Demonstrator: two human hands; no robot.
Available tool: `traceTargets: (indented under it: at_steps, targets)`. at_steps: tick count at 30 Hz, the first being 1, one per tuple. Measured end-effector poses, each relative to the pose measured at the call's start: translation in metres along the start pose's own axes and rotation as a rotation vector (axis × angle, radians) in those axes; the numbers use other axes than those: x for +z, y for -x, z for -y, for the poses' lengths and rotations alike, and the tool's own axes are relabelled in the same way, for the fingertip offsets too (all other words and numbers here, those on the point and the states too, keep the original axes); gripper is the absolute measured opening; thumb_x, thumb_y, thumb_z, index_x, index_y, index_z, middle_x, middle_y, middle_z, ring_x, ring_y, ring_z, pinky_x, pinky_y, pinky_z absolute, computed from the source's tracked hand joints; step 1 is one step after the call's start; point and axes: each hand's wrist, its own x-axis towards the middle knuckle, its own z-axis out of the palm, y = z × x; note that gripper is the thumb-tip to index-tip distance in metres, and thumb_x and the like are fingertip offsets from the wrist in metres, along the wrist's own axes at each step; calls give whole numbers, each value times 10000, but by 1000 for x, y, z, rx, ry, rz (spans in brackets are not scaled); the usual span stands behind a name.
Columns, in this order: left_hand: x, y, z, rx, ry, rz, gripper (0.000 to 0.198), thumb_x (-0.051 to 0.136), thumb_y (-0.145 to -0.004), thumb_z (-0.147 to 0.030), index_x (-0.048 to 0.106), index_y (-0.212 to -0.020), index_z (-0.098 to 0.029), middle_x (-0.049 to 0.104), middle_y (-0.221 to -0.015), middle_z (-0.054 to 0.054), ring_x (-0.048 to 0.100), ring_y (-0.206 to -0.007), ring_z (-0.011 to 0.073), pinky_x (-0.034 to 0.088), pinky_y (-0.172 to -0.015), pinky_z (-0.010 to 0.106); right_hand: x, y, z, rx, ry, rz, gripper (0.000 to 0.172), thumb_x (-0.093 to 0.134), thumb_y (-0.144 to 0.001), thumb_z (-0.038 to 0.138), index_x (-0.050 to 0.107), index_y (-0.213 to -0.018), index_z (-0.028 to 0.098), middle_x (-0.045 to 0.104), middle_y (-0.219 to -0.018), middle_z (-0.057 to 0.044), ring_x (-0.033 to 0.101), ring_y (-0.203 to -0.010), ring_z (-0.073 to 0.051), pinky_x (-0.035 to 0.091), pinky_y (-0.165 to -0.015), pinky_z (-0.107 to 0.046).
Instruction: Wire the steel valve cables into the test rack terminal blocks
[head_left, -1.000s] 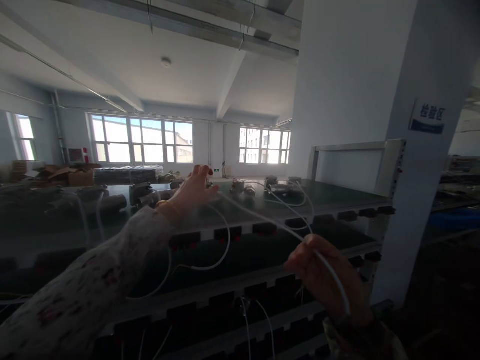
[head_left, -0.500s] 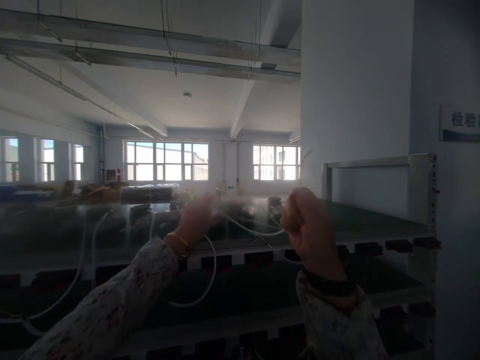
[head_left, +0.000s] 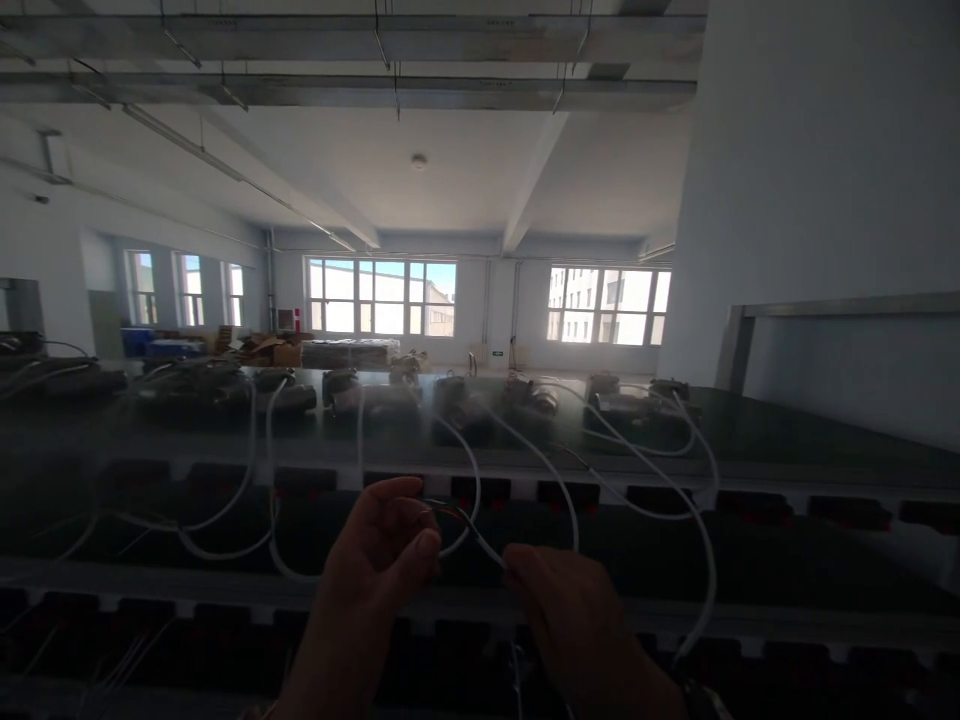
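Observation:
A white cable (head_left: 489, 549) runs between my two hands, with thin dark and reddish wires (head_left: 451, 510) fanning out of its sheath end. My right hand (head_left: 566, 610) is closed, pinching the white sheath just behind those wires. On the other side, my left hand (head_left: 382, 550) has its thumb and fingers curled together at the wire tips; the exact contact is dim. Both hands are in front of the upper shelf's edge. Behind them, dark motor-like units (head_left: 461, 405) lie in a row on the green shelf top (head_left: 780, 425), white cables hanging from them.
Several loose cables, one a looping white cable (head_left: 709, 560), droop over the shelf front. Black holders (head_left: 757, 508) line the shelf edge (head_left: 525, 470). A lower shelf with more cables lies beneath. At right stand a metal frame (head_left: 840, 305) and a wall (head_left: 810, 150).
My hands came down from above the shelf top and closer together, now meeting at one cable's wire end. The view has shifted left, showing more of the units on the shelf.

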Motion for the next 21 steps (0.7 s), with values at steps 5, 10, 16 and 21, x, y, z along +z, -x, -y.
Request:
traceTargets:
  at_steps: [5, 10, 16, 21]
  targets:
    - [-9, -12, 0, 39, -137, 61, 375, 733, -673, -354, 646, -1011, -217, 647, -869, 34, 574, -650, 121, 475, -576, 200, 0, 3, 5, 7, 13, 29, 288, 275, -947, 200, 439, -710, 204, 565, -560, 25, 531, -478, -120, 271, -468, -261]
    - [-6, -16, 4, 149, -196, 139, 93, 684, -711, -282, 678, -731, -191, 597, -694, -3, 512, -560, 91, 427, -518, 170, 7, 12, 6, 80, -56, 104, 231, 330, -923, 190, 468, -738, 202, 571, -612, 10, 537, -549, -143, 310, -530, -268]
    - [8, -7, 15, 164, -210, 218, 79, 673, -711, -242, 665, -663, -181, 588, -640, -3, 538, -594, 109, 424, -548, 172, 7, -2, 30, 506, -785, -43, 306, 576, -793, 242, 523, -1093, 221, 635, -964, -21, 608, -822, -152, 454, -716, -249]
    - [11, 4, 39, -143, 74, 201, 179, 740, -675, -327, 660, -660, -167, 587, -622, -3, 508, -568, 94, 405, -520, 160, 12, -7, 42, 738, -1000, -161, 157, 636, -757, 294, 593, -660, 178, 593, -651, 14, 581, -658, -131, 450, -629, -219]
